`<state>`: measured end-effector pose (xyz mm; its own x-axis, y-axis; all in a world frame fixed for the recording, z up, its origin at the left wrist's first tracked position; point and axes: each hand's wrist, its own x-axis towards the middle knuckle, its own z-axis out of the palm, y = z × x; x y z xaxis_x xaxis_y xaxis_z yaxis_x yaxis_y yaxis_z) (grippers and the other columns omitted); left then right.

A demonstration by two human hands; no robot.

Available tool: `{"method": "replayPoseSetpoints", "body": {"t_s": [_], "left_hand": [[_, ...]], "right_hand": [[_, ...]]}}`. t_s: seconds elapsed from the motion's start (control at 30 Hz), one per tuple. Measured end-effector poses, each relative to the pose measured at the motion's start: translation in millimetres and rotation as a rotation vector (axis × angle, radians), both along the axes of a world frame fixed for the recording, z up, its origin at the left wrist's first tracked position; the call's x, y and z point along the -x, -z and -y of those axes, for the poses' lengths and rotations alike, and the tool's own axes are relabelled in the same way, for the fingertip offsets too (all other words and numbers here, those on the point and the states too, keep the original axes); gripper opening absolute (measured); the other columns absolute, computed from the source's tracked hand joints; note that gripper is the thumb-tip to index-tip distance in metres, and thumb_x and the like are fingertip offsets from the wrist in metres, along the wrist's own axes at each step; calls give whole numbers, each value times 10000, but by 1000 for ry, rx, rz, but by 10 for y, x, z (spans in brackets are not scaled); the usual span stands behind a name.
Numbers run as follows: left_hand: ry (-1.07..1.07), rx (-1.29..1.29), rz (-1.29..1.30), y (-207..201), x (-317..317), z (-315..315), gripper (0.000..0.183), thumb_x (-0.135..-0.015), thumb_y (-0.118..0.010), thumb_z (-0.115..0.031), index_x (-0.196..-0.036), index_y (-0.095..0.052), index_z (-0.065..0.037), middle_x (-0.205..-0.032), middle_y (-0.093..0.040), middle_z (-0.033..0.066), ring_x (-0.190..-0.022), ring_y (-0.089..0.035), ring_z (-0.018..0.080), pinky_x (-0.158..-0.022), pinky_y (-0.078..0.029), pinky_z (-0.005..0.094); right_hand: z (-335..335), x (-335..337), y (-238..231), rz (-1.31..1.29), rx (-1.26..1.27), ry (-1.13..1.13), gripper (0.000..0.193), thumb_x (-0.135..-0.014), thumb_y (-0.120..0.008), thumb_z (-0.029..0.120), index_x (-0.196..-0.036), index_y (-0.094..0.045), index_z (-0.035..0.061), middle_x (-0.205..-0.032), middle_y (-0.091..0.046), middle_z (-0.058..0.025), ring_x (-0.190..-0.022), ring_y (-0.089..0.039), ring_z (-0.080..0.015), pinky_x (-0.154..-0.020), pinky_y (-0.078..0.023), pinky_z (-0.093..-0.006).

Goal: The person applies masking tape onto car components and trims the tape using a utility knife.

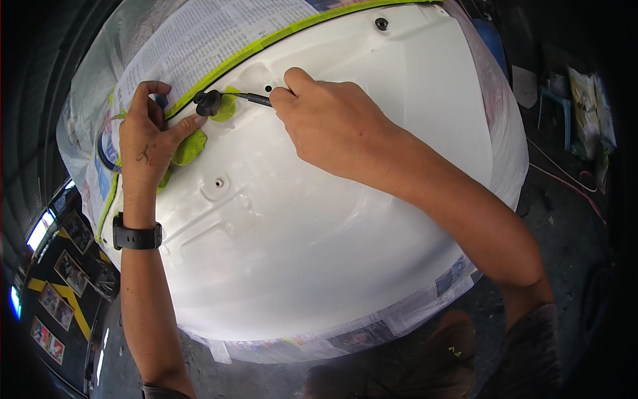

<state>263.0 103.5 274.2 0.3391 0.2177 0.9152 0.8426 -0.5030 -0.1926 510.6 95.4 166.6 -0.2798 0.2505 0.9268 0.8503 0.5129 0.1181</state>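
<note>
My right hand (339, 123) is closed around a thin black pen-shaped tool with a narrow metal tip (258, 99). The tip points left, over a green piece of masking tape (224, 106) on a white-painted vehicle panel (319, 246). Beside that tape is a black rubber-like fitting (207, 103) at the panel's upper left edge. My left hand (147, 136) is next to it, thumb tip at the fitting's lower side and fingers apart. Another green tape piece (190, 147) lies below the thumb. A roll of tape (104, 149), partly hidden, sits just left of my left hand.
Newspaper (206, 36) and clear plastic sheeting (83, 126) cover the area beyond the panel, bordered by a green tape line (266, 41). A black plug (381, 24) is at the panel's far side. A blue stool (555, 110) and a pink hose (565, 179) are at right.
</note>
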Motion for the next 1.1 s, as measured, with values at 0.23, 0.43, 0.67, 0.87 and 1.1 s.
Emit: {"method": "replayPoseSetpoints", "body": {"t_s": [0.23,0.43,0.67,0.87,1.1], "left_hand": [[-13,-3,3,3,-29,13,556,-700,-944,-193,-1131,-619,-60,-681,-426,-32,-610,-383,100,-555,-342,293],[-17,-2,-1,-5,-6,5,554,-702,-943,-203,-1127,-618,-60,-674,-413,-32,-605,-372,102,-553,-338,290],[-5,2,-8,-11,5,-12,559,-701,-942,-212,-1129,-618,-58,-676,-424,-29,-602,-381,104,-549,-342,290],[-5,-11,0,-4,8,-16,559,-700,-941,-204,-1135,-622,-59,-679,-416,-27,-603,-377,104,-549,-344,291],[15,-6,-3,-21,-20,-1,556,-692,-944,-207,-1122,-625,-57,-678,-405,-33,-611,-377,104,-551,-341,289]], "right_hand": [[-49,17,86,58,-141,35,114,-803,-651,24,-889,-657,-51,-846,-595,-143,-542,-610,-201,-474,-510,-329],[-57,90,128,16,-105,-11,117,-788,-665,21,-868,-643,-61,-842,-601,-154,-528,-612,-208,-462,-507,-329],[7,161,205,-51,19,-8,125,-917,-649,82,-879,-601,-27,-830,-571,-135,-543,-629,-297,-498,-529,-396],[50,219,204,-75,41,-44,146,-925,-654,98,-876,-603,-30,-815,-578,-137,-539,-633,-288,-499,-536,-395],[82,284,264,-109,109,-43,165,-941,-644,112,-878,-600,-35,-792,-578,-147,-559,-642,-304,-519,-548,-397]]}}
